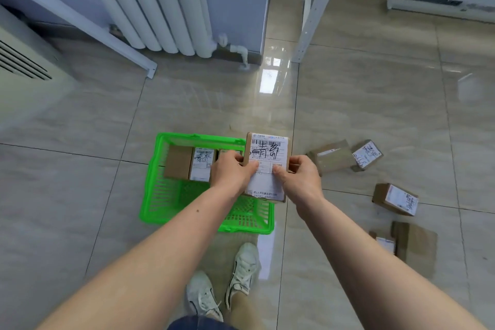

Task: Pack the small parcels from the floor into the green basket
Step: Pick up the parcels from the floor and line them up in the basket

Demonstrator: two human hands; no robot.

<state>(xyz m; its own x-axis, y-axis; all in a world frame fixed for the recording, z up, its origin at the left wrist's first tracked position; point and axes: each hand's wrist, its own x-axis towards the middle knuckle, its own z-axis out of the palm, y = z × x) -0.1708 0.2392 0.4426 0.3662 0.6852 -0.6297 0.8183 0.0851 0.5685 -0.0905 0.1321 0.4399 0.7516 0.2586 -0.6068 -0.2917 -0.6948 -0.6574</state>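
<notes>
Both hands [233, 170] [301, 177] around parcel [267, 166], arms outstretched

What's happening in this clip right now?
A person stands over a green basket on the tiled floor, holding one labelled parcel between the left hand and the right hand, above the basket's right side. A row of parcels already sits along the basket's far wall. More parcels are still scattered on the floor to the person's right, so the packing is only partly done.
</notes>
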